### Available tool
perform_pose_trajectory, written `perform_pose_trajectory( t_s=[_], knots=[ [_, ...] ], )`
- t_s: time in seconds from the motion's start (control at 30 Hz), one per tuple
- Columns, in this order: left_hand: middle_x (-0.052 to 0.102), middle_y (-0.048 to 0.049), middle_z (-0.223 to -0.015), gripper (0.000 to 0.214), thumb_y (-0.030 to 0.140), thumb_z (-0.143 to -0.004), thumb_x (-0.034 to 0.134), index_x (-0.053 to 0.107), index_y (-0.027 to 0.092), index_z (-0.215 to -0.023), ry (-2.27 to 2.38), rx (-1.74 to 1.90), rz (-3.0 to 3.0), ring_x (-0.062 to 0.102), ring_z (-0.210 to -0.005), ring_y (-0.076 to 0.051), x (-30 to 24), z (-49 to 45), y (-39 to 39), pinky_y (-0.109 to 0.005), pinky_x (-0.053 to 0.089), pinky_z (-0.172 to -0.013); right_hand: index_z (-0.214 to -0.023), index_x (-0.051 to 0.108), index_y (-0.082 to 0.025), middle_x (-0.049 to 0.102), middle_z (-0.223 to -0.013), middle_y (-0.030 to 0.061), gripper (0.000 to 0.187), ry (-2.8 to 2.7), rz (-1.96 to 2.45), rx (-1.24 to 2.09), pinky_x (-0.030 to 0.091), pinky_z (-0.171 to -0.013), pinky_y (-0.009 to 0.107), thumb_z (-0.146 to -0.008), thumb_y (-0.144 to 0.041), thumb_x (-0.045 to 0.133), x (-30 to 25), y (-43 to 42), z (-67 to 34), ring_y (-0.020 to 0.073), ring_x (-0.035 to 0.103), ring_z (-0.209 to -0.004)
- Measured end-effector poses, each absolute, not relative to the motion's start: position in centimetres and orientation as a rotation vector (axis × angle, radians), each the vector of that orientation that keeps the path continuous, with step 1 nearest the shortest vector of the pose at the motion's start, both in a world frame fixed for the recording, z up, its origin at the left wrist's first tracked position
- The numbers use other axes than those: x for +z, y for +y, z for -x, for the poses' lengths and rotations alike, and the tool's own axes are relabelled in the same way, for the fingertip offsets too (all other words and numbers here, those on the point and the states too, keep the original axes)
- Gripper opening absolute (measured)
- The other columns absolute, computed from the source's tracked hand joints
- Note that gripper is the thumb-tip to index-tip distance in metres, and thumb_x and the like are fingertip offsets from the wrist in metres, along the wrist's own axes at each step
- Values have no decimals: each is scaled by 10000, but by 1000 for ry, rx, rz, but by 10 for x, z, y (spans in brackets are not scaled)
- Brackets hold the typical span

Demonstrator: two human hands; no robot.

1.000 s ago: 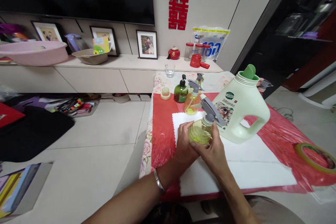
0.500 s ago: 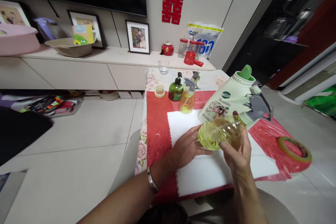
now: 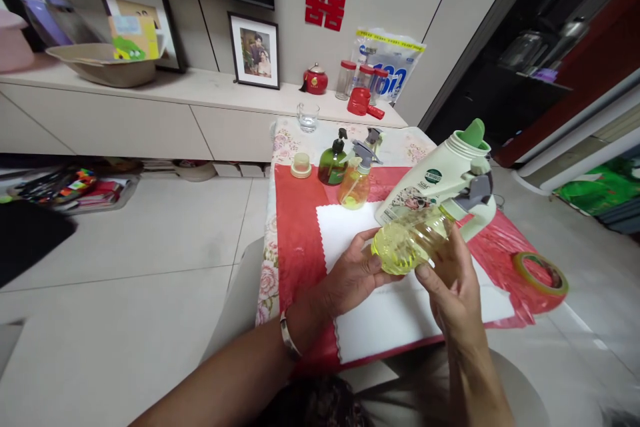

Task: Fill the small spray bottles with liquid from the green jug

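Note:
A clear yellow spray bottle (image 3: 407, 240) with a grey trigger head lies tilted nearly sideways between my hands, above a white sheet (image 3: 380, 320). My left hand (image 3: 354, 275) cups its base, thumb and fingers against the plastic. Around its side and neck end wraps my right hand (image 3: 455, 280), the thumb near the middle. Right behind it stands a big pale-green detergent jug (image 3: 425, 177) with a green spout and its cap off. Farther back are an orange spray bottle (image 3: 355, 187), a dark green pump bottle (image 3: 331, 163) and a pale cap (image 3: 301, 165).
A roll of tape (image 3: 541, 273) rests on red plastic (image 3: 300, 233) at the table's right. Toward the back edge sits a glass cup (image 3: 308, 119). Beyond, a low cabinet (image 3: 240, 117) bears a red pot (image 3: 315, 80), lidded jars, a red scoop (image 3: 363, 103) and picture frames.
The yellow spray bottle has turned slightly in my hands, its trigger head swinging up and away toward the jug. Both hands keep their hold. The view has shifted a little.

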State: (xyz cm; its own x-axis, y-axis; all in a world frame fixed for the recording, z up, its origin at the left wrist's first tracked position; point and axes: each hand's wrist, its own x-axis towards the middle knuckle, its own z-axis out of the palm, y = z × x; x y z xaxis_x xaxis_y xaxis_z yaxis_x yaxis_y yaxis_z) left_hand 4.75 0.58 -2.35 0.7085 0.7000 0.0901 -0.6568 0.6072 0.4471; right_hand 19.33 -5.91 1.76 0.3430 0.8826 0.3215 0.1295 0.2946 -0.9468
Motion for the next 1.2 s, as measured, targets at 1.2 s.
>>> perform_pose_trajectory(
  t_s=[1.2],
  knots=[
    [753,-123,-1145,334,258,-802,748,737,168,-1124,428,660,-358,698,-1070,-270,-43,-49,27,-485,383,-1167,-1198,538,-167,641,-1065,61,670,-938,1693,7,511,-936,419,-646,-371,858,33,-11,-439,211,619,-945]
  ],
)
